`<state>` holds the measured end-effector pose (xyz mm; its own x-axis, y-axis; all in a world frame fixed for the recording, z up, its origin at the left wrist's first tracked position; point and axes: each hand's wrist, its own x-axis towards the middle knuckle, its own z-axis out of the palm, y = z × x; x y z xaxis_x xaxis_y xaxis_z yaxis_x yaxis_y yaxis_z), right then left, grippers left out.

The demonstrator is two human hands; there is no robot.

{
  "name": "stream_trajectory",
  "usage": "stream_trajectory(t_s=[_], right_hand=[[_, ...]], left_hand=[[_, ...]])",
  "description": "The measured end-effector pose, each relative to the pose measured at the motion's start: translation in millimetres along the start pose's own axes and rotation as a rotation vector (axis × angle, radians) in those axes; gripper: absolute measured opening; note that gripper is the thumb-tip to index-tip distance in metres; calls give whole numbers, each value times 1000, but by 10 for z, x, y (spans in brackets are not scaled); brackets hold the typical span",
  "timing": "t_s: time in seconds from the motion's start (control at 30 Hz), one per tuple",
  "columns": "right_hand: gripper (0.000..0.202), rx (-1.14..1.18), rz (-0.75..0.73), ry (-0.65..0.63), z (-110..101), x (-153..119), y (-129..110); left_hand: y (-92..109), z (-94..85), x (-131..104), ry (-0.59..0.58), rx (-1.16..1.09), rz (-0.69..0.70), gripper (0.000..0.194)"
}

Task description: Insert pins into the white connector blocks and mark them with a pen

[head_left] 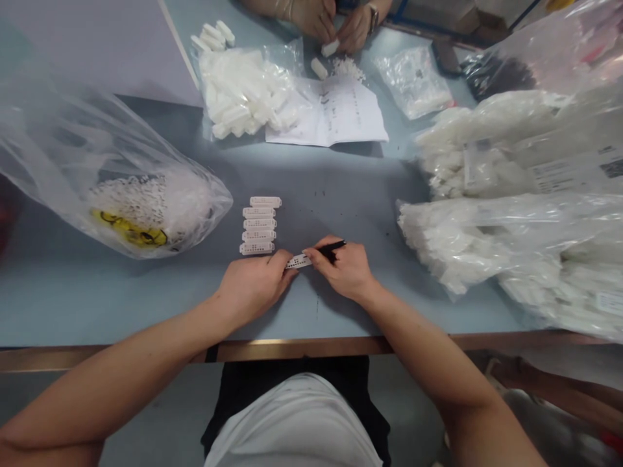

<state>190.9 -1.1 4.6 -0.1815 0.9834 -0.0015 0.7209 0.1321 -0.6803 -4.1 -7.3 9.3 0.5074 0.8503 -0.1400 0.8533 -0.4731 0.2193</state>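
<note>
Between my hands lies a small white plastic strip (298, 261) with rows of dark holes or marks. My left hand (256, 280) pinches its left end between thumb and fingers. A slim black tool (335, 247), perhaps tweezers or a pen, is in the grip of my right hand (346, 269). The thumb of that hand rests at the strip's right end; the tool's working tip is hidden. Just beyond my left hand, several similar white strips (259, 224) lie stacked in a column on the blue-grey table (331, 185).
On the left sits a clear bag (160, 207) of tiny white and black parts. Bags of white parts (457, 240) crowd the right. Across the table, a co-worker's hands (335, 29) hold a white piece near a paper sheet (341, 117) and another bag (243, 91).
</note>
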Motion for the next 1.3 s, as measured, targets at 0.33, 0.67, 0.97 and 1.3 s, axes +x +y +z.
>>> stream_trajectory(t_s=[0.33, 0.67, 0.97, 1.3], right_hand=[[32, 117, 41, 93, -32, -29, 36], [34, 54, 36, 38, -20, -13, 54], [31, -28, -6, 21, 1, 3, 24], [36, 85, 52, 77, -69, -27, 50]], left_hand=[[0, 5, -2, 13, -1, 5, 38], [-7, 6, 4, 7, 9, 10, 38], [-1, -9, 1, -16, -38, -13, 40], [6, -8, 1, -13, -51, -20, 40]])
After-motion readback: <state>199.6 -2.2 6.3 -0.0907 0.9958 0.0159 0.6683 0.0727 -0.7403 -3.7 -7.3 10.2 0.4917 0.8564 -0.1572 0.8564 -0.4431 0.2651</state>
